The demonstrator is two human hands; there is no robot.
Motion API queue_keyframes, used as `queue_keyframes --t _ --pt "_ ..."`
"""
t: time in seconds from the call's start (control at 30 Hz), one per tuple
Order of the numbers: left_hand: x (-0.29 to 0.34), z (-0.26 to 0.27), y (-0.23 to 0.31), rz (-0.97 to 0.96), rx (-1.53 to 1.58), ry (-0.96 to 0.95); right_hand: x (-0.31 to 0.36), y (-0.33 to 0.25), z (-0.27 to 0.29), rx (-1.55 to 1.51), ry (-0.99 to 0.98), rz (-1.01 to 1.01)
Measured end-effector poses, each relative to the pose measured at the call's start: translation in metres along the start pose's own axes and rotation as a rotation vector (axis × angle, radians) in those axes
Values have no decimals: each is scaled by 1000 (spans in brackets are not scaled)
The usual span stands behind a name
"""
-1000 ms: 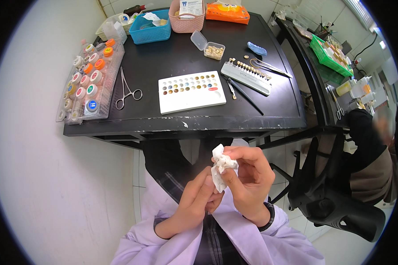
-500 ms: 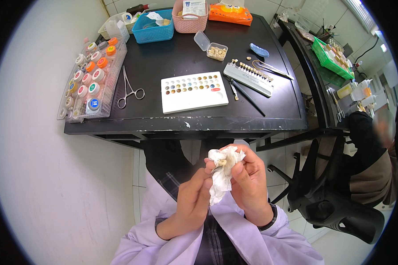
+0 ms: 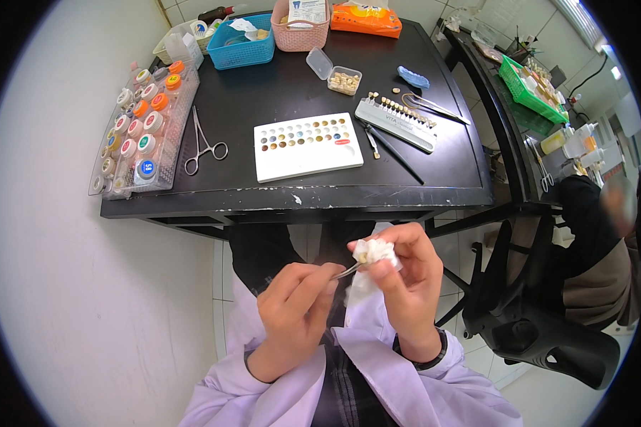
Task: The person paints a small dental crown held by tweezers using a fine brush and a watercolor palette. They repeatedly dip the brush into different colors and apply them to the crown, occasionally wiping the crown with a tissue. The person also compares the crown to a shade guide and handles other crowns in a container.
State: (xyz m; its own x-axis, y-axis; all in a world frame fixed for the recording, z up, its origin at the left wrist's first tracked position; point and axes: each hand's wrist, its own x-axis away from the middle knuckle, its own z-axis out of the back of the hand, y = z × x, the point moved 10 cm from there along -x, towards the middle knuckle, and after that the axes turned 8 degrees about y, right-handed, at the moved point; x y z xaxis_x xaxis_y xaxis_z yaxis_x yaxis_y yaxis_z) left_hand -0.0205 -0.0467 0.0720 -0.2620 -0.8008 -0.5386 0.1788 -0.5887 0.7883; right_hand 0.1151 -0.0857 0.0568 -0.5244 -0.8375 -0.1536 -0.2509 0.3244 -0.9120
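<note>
My left hand (image 3: 294,311) pinches a thin metal instrument (image 3: 346,272), probably tweezers or a clamp; most of it is hidden by the fingers. Its tip reaches a small yellowish tooth-like piece (image 3: 363,257), partly covered by a crumpled white tissue (image 3: 377,250). My right hand (image 3: 413,285) grips this tissue between thumb and fingers, and a loose end hangs below. Both hands are in front of the black table, over my lap. Nearest on the table lies a white palette (image 3: 308,165) with rows of coloured wells.
Locking forceps (image 3: 204,146) and a rack of capped jars (image 3: 157,135) are at left. A shade guide (image 3: 399,127), a dark brush (image 3: 397,156) and an open box of teeth (image 3: 345,81) lie at right. Baskets (image 3: 241,53) line the back. A black chair (image 3: 548,341) and another person (image 3: 591,249) are to the right.
The tissue has been gathered further around the tooth-like piece. My left hand has shifted left, showing more of the metal instrument. My right hand has moved slightly right.
</note>
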Motion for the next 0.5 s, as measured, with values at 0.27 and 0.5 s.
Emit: queue_keyframes --t 0.27,0.5 --pt "-7 7 0 -43 -57 51 -7 -33 2 286 47 331" --pt "-5 2 11 -129 -142 64 3 -38 -16 743 55 481"
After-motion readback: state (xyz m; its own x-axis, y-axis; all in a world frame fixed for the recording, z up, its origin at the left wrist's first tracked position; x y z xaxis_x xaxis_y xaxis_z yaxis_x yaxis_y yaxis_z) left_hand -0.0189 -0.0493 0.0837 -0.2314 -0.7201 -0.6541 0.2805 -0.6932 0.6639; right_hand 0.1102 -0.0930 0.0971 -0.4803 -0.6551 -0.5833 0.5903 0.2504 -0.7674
